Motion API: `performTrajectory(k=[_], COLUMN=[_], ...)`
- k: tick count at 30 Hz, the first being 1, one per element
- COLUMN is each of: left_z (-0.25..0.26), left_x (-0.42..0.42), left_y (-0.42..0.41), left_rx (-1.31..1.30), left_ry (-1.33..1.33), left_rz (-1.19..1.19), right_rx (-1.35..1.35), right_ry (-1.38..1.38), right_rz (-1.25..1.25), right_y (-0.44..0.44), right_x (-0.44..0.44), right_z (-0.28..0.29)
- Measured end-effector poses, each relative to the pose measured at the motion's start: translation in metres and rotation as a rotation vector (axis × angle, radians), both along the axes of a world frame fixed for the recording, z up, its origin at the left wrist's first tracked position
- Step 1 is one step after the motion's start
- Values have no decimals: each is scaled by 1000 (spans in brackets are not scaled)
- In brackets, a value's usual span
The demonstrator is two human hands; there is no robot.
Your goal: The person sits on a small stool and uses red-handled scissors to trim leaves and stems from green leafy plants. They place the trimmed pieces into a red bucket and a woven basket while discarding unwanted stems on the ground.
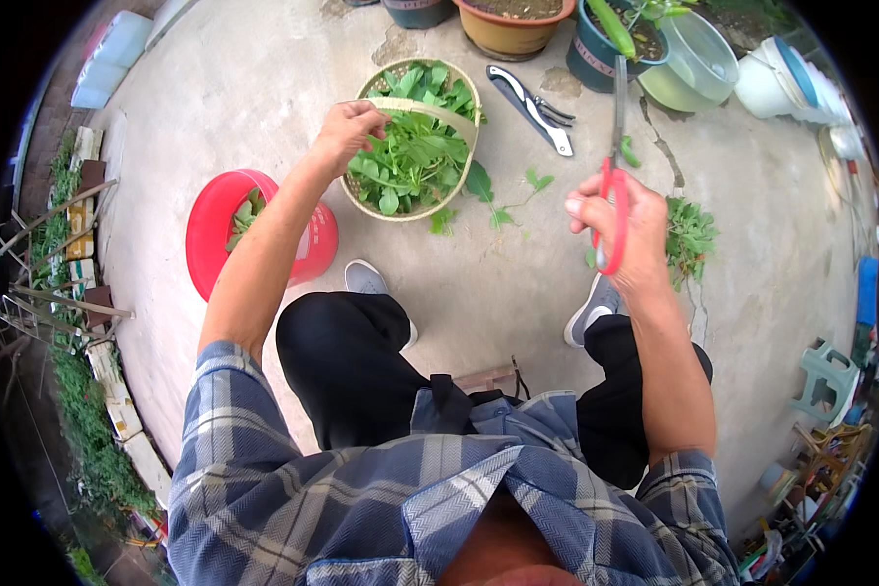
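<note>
My left hand (349, 138) is at the left side of a woven basket (350, 199), by its arched handle; its fingers are curled, and whether they grip the handle or a leaf I cannot tell. Leafy greens (417, 157) fill the basket. In my right hand (633, 227) are scissors with red handles (615, 220), their blades pointing away from me. Loose leafy stems (499, 212) lie on the concrete between the basket and my right hand. A pile of greens (690, 236) lies to the right of that hand.
A red bucket (223, 220) with some leaves inside lies at the left. Pruning shears (555, 116) and a folding tool with a black and white handle (516, 91) lie beyond the basket. Plant pots (513, 33), clear basins (692, 62) and white buckets (769, 80) line the far side.
</note>
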State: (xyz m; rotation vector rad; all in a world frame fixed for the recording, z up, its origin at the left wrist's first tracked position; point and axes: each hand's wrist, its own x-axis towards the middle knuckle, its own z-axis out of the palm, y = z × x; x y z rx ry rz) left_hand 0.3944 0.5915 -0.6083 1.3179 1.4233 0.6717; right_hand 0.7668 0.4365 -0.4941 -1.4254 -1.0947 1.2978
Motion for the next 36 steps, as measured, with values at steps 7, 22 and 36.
performTrajectory(k=[7, 22, 36], left_z=[132, 106, 96], left_x=[49, 144, 174], left_y=[-56, -126, -149], left_rx=[52, -265, -223], left_ry=[-451, -934, -766], left_rz=[54, -63, -22], right_rx=[124, 123, -78], right_ry=[107, 14, 503], right_rz=[-44, 340, 99], right_y=[2, -14, 0], right_x=[13, 7, -5], right_z=[5, 15, -7])
